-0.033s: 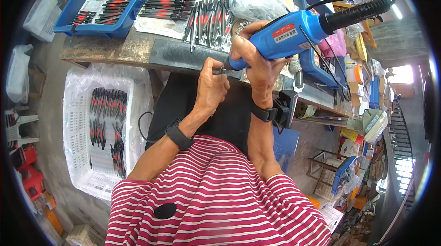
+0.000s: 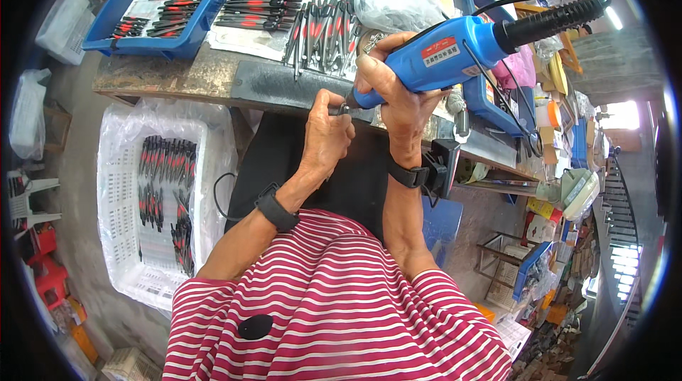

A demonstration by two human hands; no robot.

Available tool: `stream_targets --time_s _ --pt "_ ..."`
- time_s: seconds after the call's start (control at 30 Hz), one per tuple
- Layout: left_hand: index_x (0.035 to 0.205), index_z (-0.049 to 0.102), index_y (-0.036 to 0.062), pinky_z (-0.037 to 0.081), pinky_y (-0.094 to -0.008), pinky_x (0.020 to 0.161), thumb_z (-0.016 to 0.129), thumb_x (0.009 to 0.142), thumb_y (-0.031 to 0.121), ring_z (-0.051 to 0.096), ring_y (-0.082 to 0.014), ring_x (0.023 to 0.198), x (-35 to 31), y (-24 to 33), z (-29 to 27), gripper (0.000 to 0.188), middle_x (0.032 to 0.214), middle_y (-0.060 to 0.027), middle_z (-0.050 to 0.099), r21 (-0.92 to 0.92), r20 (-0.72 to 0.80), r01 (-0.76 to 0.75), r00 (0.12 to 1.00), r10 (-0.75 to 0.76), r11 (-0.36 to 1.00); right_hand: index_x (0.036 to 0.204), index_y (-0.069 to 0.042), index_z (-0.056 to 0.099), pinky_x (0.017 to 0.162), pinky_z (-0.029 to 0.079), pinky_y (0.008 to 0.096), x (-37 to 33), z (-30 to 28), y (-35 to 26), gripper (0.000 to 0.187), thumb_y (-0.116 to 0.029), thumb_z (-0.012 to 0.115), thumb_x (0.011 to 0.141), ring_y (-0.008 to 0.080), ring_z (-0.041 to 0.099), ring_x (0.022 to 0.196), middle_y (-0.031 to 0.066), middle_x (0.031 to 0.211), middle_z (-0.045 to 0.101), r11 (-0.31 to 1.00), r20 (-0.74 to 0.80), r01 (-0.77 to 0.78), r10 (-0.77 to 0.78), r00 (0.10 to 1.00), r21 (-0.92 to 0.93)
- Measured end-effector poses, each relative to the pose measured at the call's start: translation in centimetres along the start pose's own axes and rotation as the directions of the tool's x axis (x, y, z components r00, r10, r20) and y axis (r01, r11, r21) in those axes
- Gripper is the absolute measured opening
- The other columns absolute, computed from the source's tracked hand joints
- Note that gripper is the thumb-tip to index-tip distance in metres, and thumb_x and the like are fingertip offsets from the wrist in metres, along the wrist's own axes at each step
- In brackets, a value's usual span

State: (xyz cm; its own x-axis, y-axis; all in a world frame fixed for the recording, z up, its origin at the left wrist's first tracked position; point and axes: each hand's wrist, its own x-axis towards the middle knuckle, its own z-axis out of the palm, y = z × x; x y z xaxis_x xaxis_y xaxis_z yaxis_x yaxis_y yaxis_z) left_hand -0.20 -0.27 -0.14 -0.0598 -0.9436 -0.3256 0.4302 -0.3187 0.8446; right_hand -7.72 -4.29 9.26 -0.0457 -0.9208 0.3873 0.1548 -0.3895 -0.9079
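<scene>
My right hand (image 2: 406, 100) is wrapped round a blue electric screwdriver (image 2: 435, 57), its tip slanting down to the left. A ribbed black cord sleeve comes off its rear end. My left hand (image 2: 328, 136) is closed in a pinch right at the screwdriver's tip, just off the table's front edge. A small dark, metallic piece shows between its fingers, but most of it is covered, so I cannot make out its kind. Slim black-and-red hand tools (image 2: 320, 34) lie side by side on the table just beyond my left hand, beside a stacked pile of them (image 2: 261, 1).
A blue tray (image 2: 190, 45) with more black-and-red tools is at the back left. Below the worn table edge (image 2: 167, 77), a white plastic crate (image 2: 117, 203) holds several bunches. A clear plastic bag (image 2: 398, 1) and a blue bin (image 2: 506, 121) lie farther right.
</scene>
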Motion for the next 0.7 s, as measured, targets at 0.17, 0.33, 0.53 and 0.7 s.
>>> stream_targets --time_s 0.17,0.33,0.53,0.7 --pt "0.098 0.037 0.0098 0.025 -0.0191 0.033 0.043 0.084 0.000 0.036 -0.0046 0.041 0.0 0.0 0.0 0.018 0.058 -0.0026 0.048 -0.001 0.002 -0.011 1.000 0.011 1.000 0.080 0.001 0.060 0.052 0.042 0.0188 0.0 0.1 -0.2 0.017 -0.001 0.071 0.067 0.0051 0.055 0.058 -0.0004 0.067 0.059 0.999 -0.005 -0.013 0.013 1.000 -0.050" --pt "0.101 0.038 0.0063 0.033 -0.0257 0.036 0.046 0.083 0.003 0.043 -0.0090 0.042 0.1 -0.4 0.0 0.020 0.054 -0.0035 0.049 0.072 -0.051 -0.023 0.998 0.027 0.997 0.078 0.001 0.059 0.053 0.043 0.0200 0.0 0.6 0.3 0.015 -0.001 0.070 0.068 0.0057 0.054 0.059 -0.0001 0.067 0.059 0.988 -0.071 0.020 -0.031 0.997 -0.150" --pt "0.101 0.038 0.0039 0.042 -0.0353 0.050 0.050 0.079 -0.002 0.056 -0.0221 0.050 0.4 -1.9 0.3 0.025 0.054 -0.0125 0.051 0.308 -0.144 -0.149 0.969 0.201 0.940 0.081 0.003 0.056 0.049 0.043 0.0227 -0.1 0.5 2.1 0.016 0.003 0.065 0.068 0.0097 0.052 0.049 0.0048 0.061 0.056 0.899 0.030 0.256 -0.262 0.965 -0.357" --pt "0.101 0.040 0.0034 0.044 -0.0355 0.053 0.052 0.078 -0.003 0.059 -0.0257 0.054 0.5 -2.4 0.3 0.027 0.058 -0.0147 0.053 0.408 -0.137 -0.267 0.927 0.348 0.873 0.074 0.000 0.058 0.047 0.041 0.0206 0.1 1.0 1.8 0.012 0.001 0.068 0.068 0.0068 0.052 0.049 0.0010 0.059 0.056 0.875 0.059 0.206 -0.200 0.978 -0.439"
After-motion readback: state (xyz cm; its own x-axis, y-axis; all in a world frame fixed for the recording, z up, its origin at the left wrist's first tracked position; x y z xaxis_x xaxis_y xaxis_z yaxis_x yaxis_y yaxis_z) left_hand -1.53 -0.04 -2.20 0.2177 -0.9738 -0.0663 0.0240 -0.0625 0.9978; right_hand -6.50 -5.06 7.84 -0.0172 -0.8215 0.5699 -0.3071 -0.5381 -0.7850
